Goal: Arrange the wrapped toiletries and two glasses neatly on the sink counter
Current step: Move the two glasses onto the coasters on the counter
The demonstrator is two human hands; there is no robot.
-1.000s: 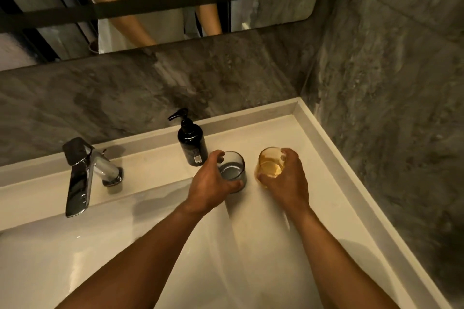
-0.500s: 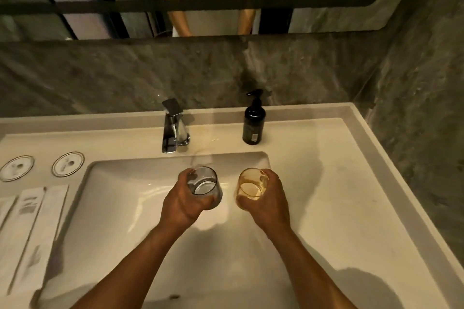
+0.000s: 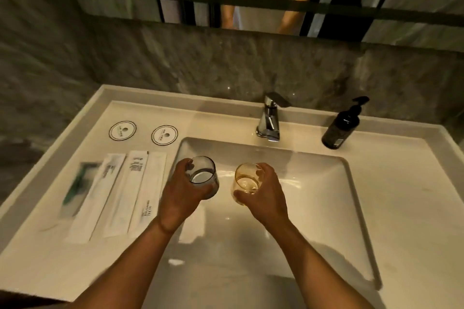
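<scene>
A white rectangular sink counter [image 3: 391, 198] fills the scene, its sunken white basin [image 3: 313, 198] set right of centre below a grey stone wall. Over the basin, the left hand [image 3: 180, 195] wraps around a grey tinted glass tumbler [image 3: 204, 175], and the right hand [image 3: 263, 195] wraps around an amber tinted glass tumbler [image 3: 244, 180]; both glasses are held upright, side by side, off the counter. On the left counter lie four long wrapped toiletries [image 3: 120, 190] in white and clear sleeves, side by side; their print is too blurred to read. Far of them sit two round white coasters [image 3: 143, 133]. A chrome faucet [image 3: 270, 120] stands at the far edge, a dark pump bottle [image 3: 342, 128] to its right, label unreadable.
</scene>
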